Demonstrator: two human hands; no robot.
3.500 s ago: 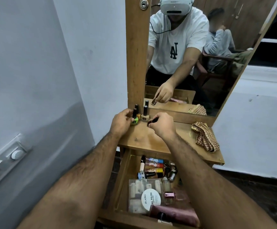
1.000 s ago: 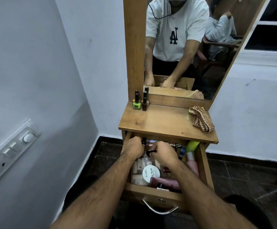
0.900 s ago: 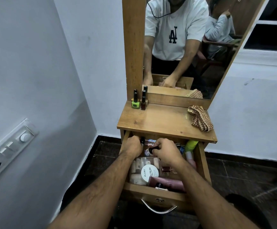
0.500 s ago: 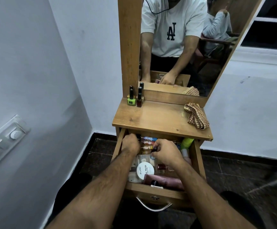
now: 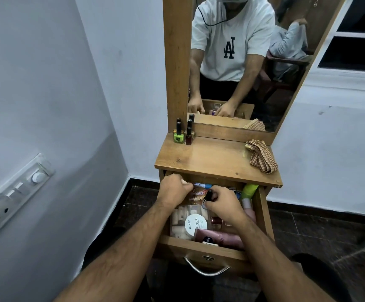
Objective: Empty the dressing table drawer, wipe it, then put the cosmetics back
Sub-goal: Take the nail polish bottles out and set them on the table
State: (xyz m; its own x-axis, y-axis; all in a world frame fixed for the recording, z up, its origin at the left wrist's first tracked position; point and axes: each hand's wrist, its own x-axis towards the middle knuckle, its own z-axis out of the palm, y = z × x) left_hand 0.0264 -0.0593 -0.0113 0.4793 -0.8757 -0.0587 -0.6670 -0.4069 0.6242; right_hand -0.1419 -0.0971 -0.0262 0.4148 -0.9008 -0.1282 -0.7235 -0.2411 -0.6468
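The drawer [image 5: 201, 245] stands pulled out below the tabletop [image 5: 212, 158], at about 6 o'clock from the mirror [image 5: 253, 62], and is still crowded with cosmetics. Near its back edge lies a row of small bottles [image 5: 199, 194] on their sides; a clear box with a round white label [image 5: 195, 224] sits toward 7 o'clock inside, a pink tube [image 5: 220, 237] lies along the front wall, and a green tube [image 5: 250, 190] leans at the right side.

The right hand [image 5: 223, 203] pinches a small dark-capped bottle [image 5: 207, 196] between thumb and fingertips, just above the row. The left hand [image 5: 173, 189] is curled at the back left corner, its fingers closed at the end of a bottle with a blue patterned label [image 5: 201, 185]; whether it truly grips that bottle cannot be told for sure.

To do this step well, each bottle should probably be lifted straight up clear of its neighbours, so none rolls or knocks the glass ones together, then stood upright beside the three nail polish bottles [image 5: 182, 136] at 10 o'clock on the tabletop. Keeping that group tight would leave room for the bulkier box and tubes. The checked cloth [image 5: 261, 158] waits at 3 o'clock on the top, handy for wiping later.

Both forearms reach forward and down from the bottom edge, wrists bent downward, knuckles up, hands near each other.
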